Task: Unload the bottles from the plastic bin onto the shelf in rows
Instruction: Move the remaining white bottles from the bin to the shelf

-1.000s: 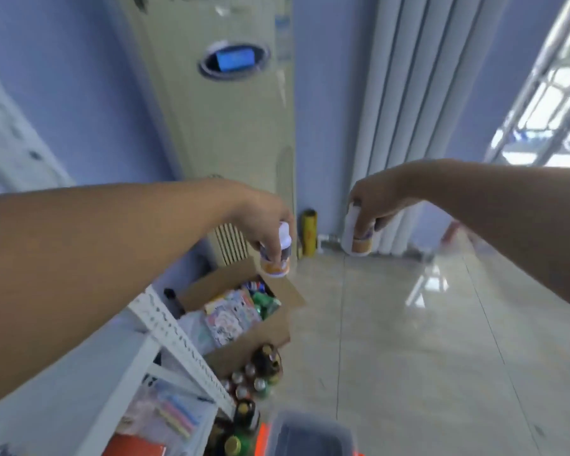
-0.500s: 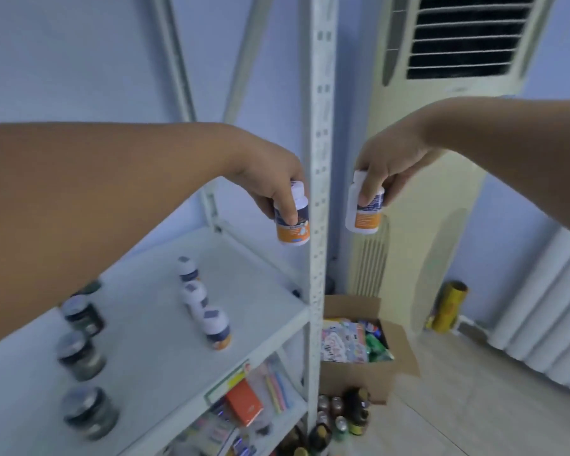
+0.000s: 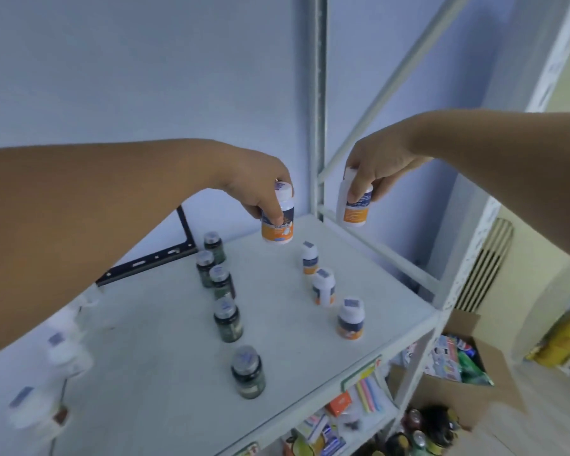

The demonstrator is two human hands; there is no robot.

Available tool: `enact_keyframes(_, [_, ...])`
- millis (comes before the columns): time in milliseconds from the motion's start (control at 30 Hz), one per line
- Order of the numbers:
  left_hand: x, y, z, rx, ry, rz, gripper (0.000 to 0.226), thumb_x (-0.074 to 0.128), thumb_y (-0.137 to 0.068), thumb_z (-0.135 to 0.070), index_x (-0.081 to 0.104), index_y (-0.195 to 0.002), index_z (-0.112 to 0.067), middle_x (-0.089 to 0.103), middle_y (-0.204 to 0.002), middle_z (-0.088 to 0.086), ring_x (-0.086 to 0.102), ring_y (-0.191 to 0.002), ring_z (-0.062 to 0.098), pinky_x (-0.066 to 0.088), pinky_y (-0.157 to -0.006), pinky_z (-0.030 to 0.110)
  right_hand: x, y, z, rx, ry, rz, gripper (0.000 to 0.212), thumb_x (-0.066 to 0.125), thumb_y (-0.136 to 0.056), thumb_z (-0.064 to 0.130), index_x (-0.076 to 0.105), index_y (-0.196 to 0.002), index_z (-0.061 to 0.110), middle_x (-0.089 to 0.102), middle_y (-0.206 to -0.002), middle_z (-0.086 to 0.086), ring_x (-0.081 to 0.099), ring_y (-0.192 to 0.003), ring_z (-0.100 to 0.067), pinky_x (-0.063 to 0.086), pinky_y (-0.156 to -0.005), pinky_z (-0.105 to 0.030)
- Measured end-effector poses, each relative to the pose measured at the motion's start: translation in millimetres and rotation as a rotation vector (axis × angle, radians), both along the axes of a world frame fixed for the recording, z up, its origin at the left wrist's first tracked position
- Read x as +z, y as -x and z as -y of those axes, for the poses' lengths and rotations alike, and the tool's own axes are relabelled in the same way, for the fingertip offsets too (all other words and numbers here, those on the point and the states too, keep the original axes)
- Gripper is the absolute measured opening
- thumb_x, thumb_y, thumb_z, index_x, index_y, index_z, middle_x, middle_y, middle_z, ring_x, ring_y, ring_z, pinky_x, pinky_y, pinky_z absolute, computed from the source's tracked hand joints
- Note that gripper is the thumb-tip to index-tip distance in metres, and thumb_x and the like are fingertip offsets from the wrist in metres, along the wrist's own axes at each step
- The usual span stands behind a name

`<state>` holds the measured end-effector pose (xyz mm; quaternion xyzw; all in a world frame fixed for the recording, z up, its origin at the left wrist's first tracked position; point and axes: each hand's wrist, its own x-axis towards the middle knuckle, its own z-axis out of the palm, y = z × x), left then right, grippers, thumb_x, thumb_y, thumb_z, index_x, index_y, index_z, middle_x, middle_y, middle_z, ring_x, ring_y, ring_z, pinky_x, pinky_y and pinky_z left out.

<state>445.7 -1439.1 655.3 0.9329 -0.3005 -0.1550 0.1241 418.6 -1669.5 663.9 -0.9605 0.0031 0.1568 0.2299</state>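
Around: rows of dark green jars [image 3: 227, 320] and white orange-banded bottles [image 3: 323, 287] on the shelf [image 3: 165, 350]; cardboard box [image 3: 458, 386] beyond its right edge.
Left hand [image 3: 257, 189]: fingers pinching an orange-labelled bottle [image 3: 277, 228] near the shelf's back edge.
Right hand [image 3: 379, 166]: fingers gripping a second bottle [image 3: 352, 212] beside the back-right post [image 3: 317, 126].

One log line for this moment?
left hand grips white orange-labelled plastic bottle | right hand grips second such bottle | neither set on white shelf

A: The shelf [image 3: 165, 324] is looking matt white, its post [image 3: 318, 93] showing painted metal.
B: The white bottles [image 3: 323, 287] are looking like smooth plastic (labels slightly glossy); the dark jars [image 3: 228, 320] are shining.
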Motion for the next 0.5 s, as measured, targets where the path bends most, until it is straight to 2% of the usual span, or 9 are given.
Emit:
enact_keyframes(100, [-10, -15, -28, 0.010, -0.028, 0.070, 0.041, 0.082, -0.078, -0.020, 0.064, -0.114, -0.012, 0.069, -0.104, 0.005, 0.070, -0.062, 0.003, 0.053, -0.051, 0.013, -11, -17, -23, 0.001, 0.036, 0.107, 0.027, 0.081, -0.077, 0.020, 0.062, -0.089, 0.007, 0.071, -0.090, -0.008, 0.075, -0.064, -0.012, 0.055, -0.050, -0.017])
enact_keyframes(167, [-20, -27, -38, 0.016, -0.039, 0.110, 0.039, 0.081, -0.078, -0.023, 0.064, -0.111, -0.013, 0.071, -0.098, 0.004, 0.067, -0.056, 0.002, 0.047, -0.045, 0.012, -16, -28, -33, 0.006, 0.101, 0.172, 0.027, 0.081, -0.073, 0.028, 0.061, -0.083, 0.013, 0.071, -0.082, -0.002, 0.073, -0.056, -0.008, 0.048, -0.043, -0.013])
enact_keyframes(267, [-37, -51, -42, 0.031, -0.064, 0.169, 0.039, 0.078, -0.077, -0.027, 0.064, -0.110, -0.013, 0.073, -0.095, 0.007, 0.067, -0.067, 0.016, 0.047, -0.052, 0.021, -25, -51, -39, 0.027, 0.146, 0.180, 0.029, 0.079, -0.069, 0.033, 0.065, -0.083, 0.012, 0.073, -0.078, 0.000, 0.074, -0.058, -0.009, 0.047, -0.047, -0.015])
enact_keyframes(367, [-63, -85, -37, 0.059, -0.027, 0.184, 0.042, 0.076, -0.076, -0.026, 0.063, -0.111, -0.006, 0.070, -0.103, 0.016, 0.061, -0.073, 0.023, 0.044, -0.063, 0.028, -40, -88, -38, 0.058, 0.184, 0.150, 0.027, 0.079, -0.067, 0.034, 0.068, -0.082, 0.015, 0.073, -0.079, 0.001, 0.074, -0.058, -0.009, 0.050, -0.049, -0.017])
enact_keyframes(433, [-84, -111, -31, 0.070, 0.000, 0.200, 0.041, 0.076, -0.075, -0.028, 0.063, -0.109, -0.009, 0.068, -0.104, 0.012, 0.060, -0.082, 0.024, 0.044, -0.066, 0.030, -57, -116, -37, 0.089, 0.227, 0.136, 0.025, 0.078, -0.066, 0.036, 0.067, -0.079, 0.016, 0.073, -0.079, 0.001, 0.073, -0.058, -0.009, 0.049, -0.049, -0.018])
enact_keyframes(500, [-105, -139, -24, 0.097, 0.031, 0.193, 0.038, 0.076, -0.074, -0.030, 0.060, -0.106, -0.018, 0.065, -0.099, 0.000, 0.061, -0.086, 0.022, 0.044, -0.066, 0.029, -77, -145, -35, 0.116, 0.270, 0.124, 0.025, 0.077, -0.068, 0.035, 0.066, -0.077, 0.015, 0.073, -0.079, -0.002, 0.073, -0.062, -0.014, 0.050, -0.052, -0.022])
